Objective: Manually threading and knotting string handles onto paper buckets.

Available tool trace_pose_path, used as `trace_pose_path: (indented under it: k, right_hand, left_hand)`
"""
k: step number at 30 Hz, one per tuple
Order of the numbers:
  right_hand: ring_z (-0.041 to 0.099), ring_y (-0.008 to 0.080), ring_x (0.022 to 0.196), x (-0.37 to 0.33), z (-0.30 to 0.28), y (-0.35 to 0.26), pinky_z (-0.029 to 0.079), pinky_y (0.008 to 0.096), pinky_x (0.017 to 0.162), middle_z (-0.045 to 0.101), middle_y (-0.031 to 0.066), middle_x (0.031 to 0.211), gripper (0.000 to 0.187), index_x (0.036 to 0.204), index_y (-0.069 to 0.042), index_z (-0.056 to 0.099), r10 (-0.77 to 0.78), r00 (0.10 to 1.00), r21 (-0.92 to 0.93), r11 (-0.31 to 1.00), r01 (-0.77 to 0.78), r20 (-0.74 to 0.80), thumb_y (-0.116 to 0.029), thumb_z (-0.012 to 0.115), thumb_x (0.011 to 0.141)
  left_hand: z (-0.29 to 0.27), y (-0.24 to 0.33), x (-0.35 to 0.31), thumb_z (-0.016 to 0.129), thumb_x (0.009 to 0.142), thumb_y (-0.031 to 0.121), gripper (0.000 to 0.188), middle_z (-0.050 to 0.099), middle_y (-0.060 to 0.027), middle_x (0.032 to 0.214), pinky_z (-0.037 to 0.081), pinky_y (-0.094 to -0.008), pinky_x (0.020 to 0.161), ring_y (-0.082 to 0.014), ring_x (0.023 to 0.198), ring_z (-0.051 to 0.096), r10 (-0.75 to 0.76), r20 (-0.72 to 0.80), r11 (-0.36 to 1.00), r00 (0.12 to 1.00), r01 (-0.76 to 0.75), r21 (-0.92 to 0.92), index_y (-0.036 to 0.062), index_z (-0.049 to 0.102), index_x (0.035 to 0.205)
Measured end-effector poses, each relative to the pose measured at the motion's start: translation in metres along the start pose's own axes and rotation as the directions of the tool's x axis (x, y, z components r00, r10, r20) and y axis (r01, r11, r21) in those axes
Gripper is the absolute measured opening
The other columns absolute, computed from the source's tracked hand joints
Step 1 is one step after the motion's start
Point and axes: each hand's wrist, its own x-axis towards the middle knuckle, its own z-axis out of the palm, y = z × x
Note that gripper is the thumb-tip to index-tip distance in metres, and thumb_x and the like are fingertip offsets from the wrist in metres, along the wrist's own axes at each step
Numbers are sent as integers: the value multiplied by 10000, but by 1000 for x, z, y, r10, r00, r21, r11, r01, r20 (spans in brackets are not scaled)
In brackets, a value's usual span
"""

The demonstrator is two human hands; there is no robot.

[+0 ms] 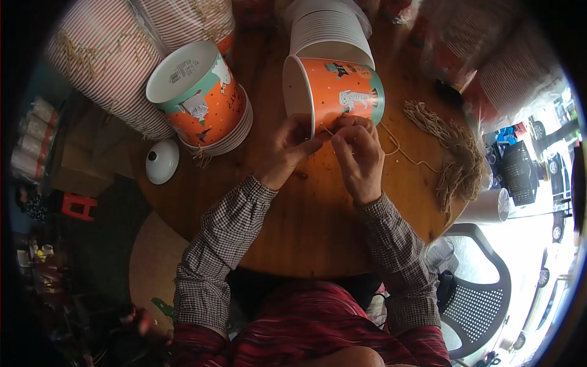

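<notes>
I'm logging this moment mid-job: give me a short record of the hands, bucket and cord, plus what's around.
Left hand: grips bucket rim
Right hand: pinches cord by the rim
Bucket: orange, tipped sideways, opening leftward
Cord: trails right across table
Cord bundle: right side of table
Upturned bucket: left, atop a stack

Our worktop [299, 232] is round, brown wood with its grain showing. On its left we see a stack of orange buckets [214, 116], bottom up, with a white dome [162, 161] just beside it, near the edge. Striped stacks [104, 61] line the left rim; we cannot tell whether all rest on the wood. At the back we find nested white tubs [330, 29]. To the right lies a tan cord bundle [451, 147], a thin cord [416, 162] trailing near it.
</notes>
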Motion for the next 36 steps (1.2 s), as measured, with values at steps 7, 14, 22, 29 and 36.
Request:
trace_pose_path:
  k: [7, 14, 22, 29, 36]
  right_hand:
    - [560, 171, 857, 2, 1, -4, 457, 286, 774, 557, 87, 964, 34, 831, -10, 613, -93, 996, -80, 992, 93, -7, -14, 634, 803]
    - [584, 169, 838, 1, 1, 0, 481, 279, 750, 549, 94, 989, 32, 832, 1, 586, -58, 998, -18, 998, 58, -20, -8, 612, 816]
    - [597, 177, 846, 1, 3, 1, 499, 276, 745, 549, 104, 990, 36, 839, 9, 578, -32, 999, -8, 999, 32, -37, -5, 606, 820]
    - [585, 171, 790, 1, 4, 3, 486, 285, 717, 552, 96, 936, 52, 819, 6, 580, -74, 997, -77, 994, 71, -37, -4, 628, 802]
    - [584, 167, 783, 1, 6, 1, 484, 282, 713, 554, 95, 922, 58, 815, 6, 584, -73, 997, -80, 994, 70, -39, -10, 638, 801]
  left_hand:
    - [1, -1, 1, 589, 867, 3, 352, 574, -64, 1139, 421, -302, 962, -149, 1075, 542, 15, -10, 999, 1000, -15, 41, 17, 493, 1205]
    - [2, -2, 2, 599, 872, 26, 368, 575, -77, 1167, 425, -314, 973, -163, 1089, 551, 15, -6, 1000, 1000, -15, 24, 15, 490, 1223]
    - [2, -4, 2, 600, 869, 24, 367, 569, -79, 1182, 423, -312, 980, -166, 1102, 548, 25, 2, 999, 1000, -25, 25, 13, 490, 1220]
    - [8, -1, 3, 608, 856, -21, 384, 592, -80, 1108, 469, -291, 937, -152, 1034, 580, 34, -31, 997, 999, -32, 76, 2, 487, 1219]
    - [6, -8, 4, 614, 853, -17, 330, 600, -51, 1029, 483, -270, 885, -122, 968, 575, 74, -6, 993, 997, -73, 92, 3, 544, 1175]
